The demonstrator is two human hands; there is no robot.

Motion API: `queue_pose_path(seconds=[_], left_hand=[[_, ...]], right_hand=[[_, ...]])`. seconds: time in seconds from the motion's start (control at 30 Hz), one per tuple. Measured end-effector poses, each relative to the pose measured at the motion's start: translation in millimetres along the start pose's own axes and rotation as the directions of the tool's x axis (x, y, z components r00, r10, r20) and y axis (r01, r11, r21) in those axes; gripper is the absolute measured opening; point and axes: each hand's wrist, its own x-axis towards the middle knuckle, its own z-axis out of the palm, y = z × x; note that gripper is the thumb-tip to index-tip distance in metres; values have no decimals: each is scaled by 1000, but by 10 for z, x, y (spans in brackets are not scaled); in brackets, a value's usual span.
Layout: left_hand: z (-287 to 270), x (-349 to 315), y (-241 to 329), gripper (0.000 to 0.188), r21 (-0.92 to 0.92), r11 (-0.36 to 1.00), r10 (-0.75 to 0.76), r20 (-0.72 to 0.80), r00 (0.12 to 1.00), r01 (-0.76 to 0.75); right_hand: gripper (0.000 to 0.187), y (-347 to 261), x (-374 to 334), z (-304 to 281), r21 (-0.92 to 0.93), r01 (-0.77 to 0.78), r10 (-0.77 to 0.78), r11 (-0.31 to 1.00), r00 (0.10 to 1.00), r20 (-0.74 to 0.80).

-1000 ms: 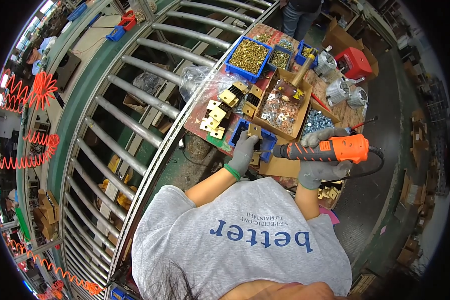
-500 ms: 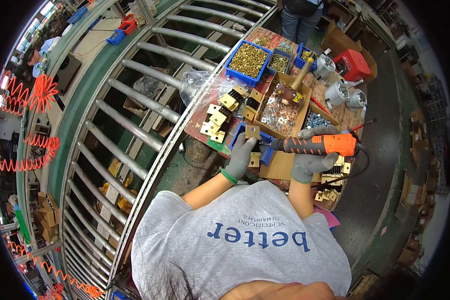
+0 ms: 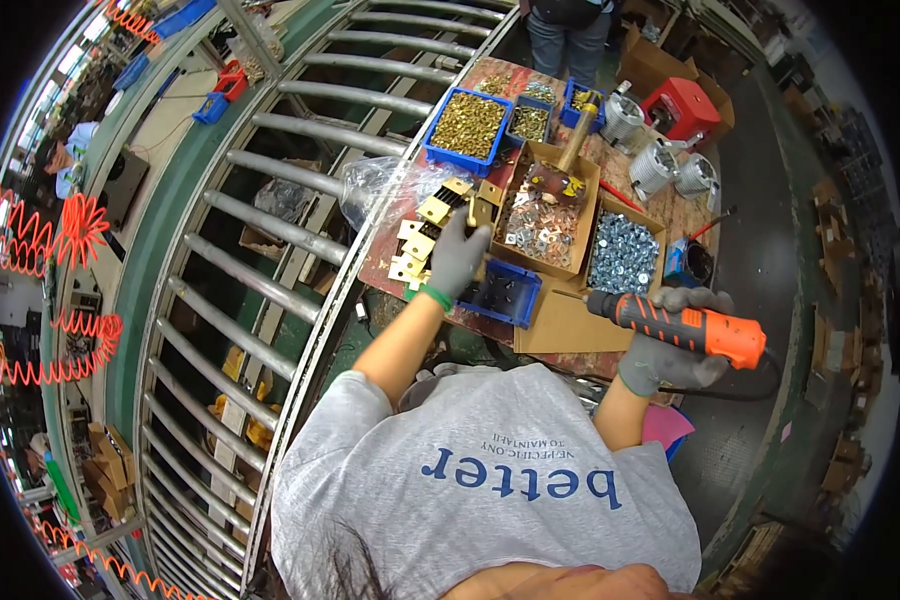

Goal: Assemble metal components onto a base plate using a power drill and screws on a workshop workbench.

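My left hand (image 3: 456, 262), in a grey glove with a green cuff, reaches over the table to a cluster of brass-coloured blocks with black parts (image 3: 422, 240). Its fingers close on a brass-coloured metal piece (image 3: 472, 212) beside that cluster; the fingertips are partly hidden. My right hand (image 3: 682, 362), gloved too, wraps round an orange and black electric screwdriver (image 3: 692, 328), its bit pointing left above a flat cardboard sheet (image 3: 575, 318). A blue bin (image 3: 511, 293) with dark small parts lies between the hands.
A carton of copper-coloured pieces (image 3: 540, 228) holds a mallet (image 3: 575, 140). Beside it are a carton of silvery bolts (image 3: 625, 250) and a blue bin of brass fasteners (image 3: 468, 125). A roller conveyor (image 3: 280, 215) runs along the left. A person (image 3: 568, 40) stands beyond the table.
My left hand has gone left and away from the screwdriver, carrying a brass-coloured block to the cluster. The right hand has drawn the screwdriver to the right and slightly nearer.
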Motion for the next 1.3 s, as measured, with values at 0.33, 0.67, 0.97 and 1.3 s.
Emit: queue_pose_path(seconds=[0.33,0.67,0.97,1.3], left_hand=[[-48,878,70,33,934,332,88,113,990,-136],[967,559,405,38,676,361,518,427,741,-642],[2982,-437,594,46,62,116,420,901,106,-991],[3587,-381,500,25,-28,-254,271,958,-99,-967]], right_hand=[[73,-916,-107,-544,-52,301,-298,952,953,61],[69,-1647,-228,-686,-419,518,-618,746,773,-144],[67,-2091,-423,-1042,-409,562,-666,719,726,-172],[67,-2360,-491,-1196,-471,589,-740,657,623,-254]])
